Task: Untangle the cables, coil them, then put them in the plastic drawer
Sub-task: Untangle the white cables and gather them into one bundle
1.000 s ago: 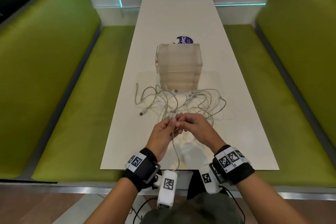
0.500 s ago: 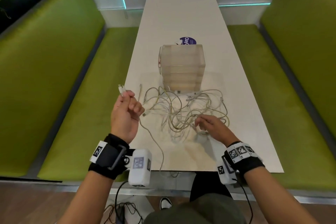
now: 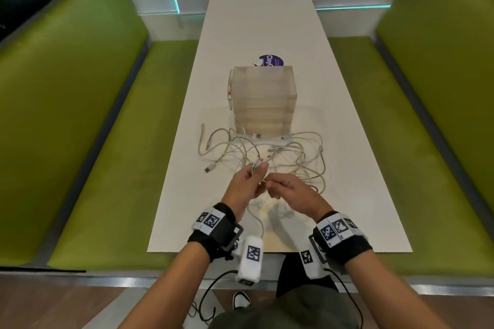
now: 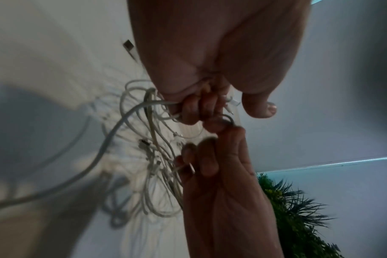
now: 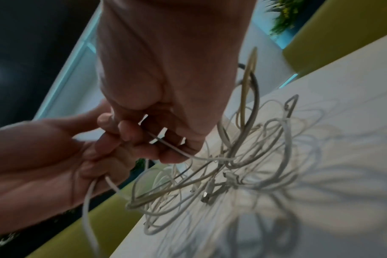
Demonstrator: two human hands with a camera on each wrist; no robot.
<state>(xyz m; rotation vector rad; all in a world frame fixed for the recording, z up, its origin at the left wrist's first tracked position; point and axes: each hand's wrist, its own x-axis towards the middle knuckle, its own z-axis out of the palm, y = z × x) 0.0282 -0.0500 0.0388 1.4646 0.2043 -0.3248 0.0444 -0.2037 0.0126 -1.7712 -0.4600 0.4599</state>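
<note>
Head | left hand [image 3: 247,181] back beside right hand [image 3: 290,191] | both pinch cable [image 3: 256,218]

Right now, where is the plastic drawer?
In the head view, the drawer stands mid-table, just beyond the cable tangle and hands.

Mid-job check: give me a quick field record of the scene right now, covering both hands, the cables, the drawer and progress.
left hand: grips a white cable near its plug end, raised above the table
right hand: pinches a cable strand right beside the left hand
cables: white, tangled in a loose pile on the table
plastic drawer: translucent, just behind the pile; drawers look closed
progress: no cable coiled or stored yet
</note>
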